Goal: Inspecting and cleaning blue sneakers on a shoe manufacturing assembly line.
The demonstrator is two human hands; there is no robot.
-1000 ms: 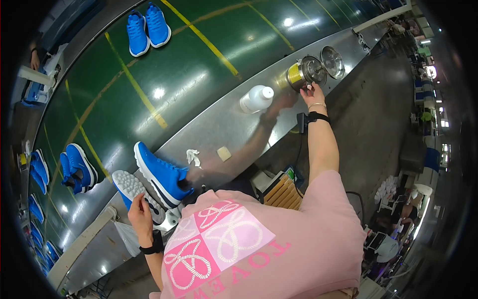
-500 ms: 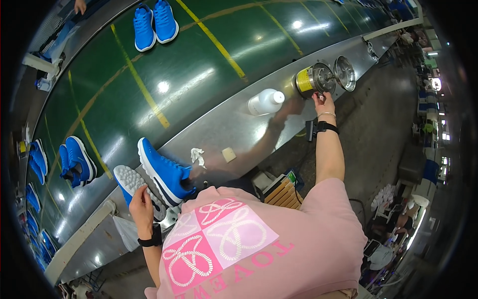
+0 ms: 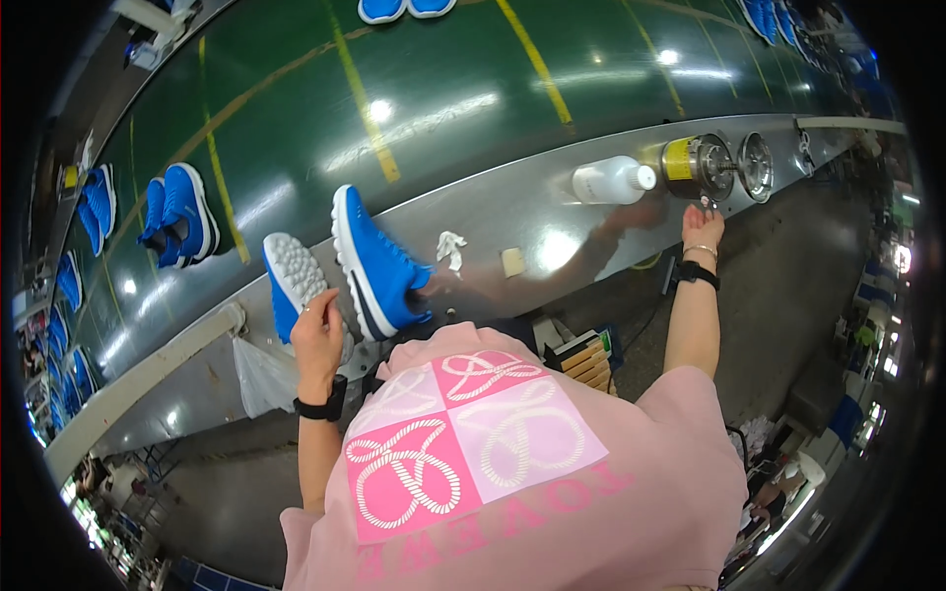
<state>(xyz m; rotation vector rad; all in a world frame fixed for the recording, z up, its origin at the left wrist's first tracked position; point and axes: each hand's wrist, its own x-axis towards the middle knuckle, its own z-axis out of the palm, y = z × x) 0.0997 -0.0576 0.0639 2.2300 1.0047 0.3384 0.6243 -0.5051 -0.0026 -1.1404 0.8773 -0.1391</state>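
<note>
My left hand (image 3: pixel 320 340) is closed at the edge of a blue sneaker (image 3: pixel 280 300), whose pale, bumpy sole (image 3: pixel 296 268) faces up. The fingertips press together by the sole; part of the shoe is hidden behind the hand. Just right of it, a second blue sneaker (image 3: pixel 376 266) lies on the metal ledge, its toe pointing away. Far to the right, my right hand (image 3: pixel 702 225) is closed in a pinch on something small and pale that I cannot make out. It is just in front of a metal can (image 3: pixel 698 167) with a yellow label and its round lid (image 3: pixel 756 167) tipped open.
A white bottle (image 3: pixel 613 181) lies or leans left of the can. Crumpled white tissue (image 3: pixel 451 252) and a cream block (image 3: pixel 512 262) rest on the ledge. Blue sneakers (image 3: pixel 183 215) stand on the green belt (image 3: pixel 443 98) beyond. A pale rail (image 3: pixel 148 389) crosses at left.
The view has turned, so the scene sits further right and higher. My right hand has drawn back slightly from the can. My left hand stays at the sneaker's sole.
</note>
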